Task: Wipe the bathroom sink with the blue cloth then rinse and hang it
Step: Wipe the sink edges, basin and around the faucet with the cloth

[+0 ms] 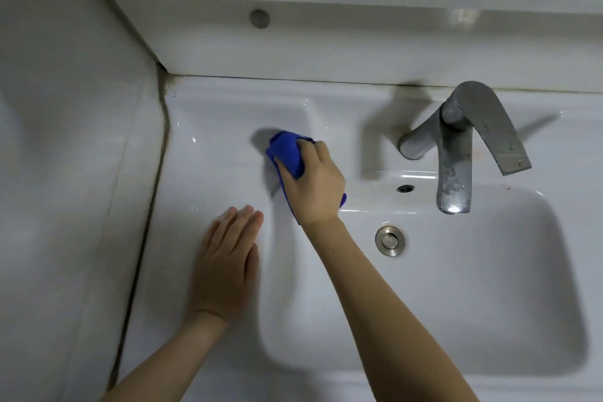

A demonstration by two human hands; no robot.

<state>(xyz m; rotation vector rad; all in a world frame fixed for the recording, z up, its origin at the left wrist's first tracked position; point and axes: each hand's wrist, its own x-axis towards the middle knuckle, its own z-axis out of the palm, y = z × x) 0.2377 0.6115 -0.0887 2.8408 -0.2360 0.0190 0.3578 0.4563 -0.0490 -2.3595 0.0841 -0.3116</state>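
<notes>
On the flat left ledge of the white sink (208, 127), right hand (315, 184) curls tight around the bunched blue cloth (287, 153), pressing it down, while left hand (225, 266) lies flat nearby, fingers straight together

I am reaching my right arm forward and across toward the left, forearm bare and nearly straight, wrist bent slightly down. My right hand (315, 184) is lying palm down with the fingers curled and closing around a bunched wad, thumb tucked along its near side. My left hand (225, 258) is resting flat, palm down, fingers together and pointing forward, gripping nothing. My left forearm is coming in from the lower left, well apart from the right hand.
</notes>
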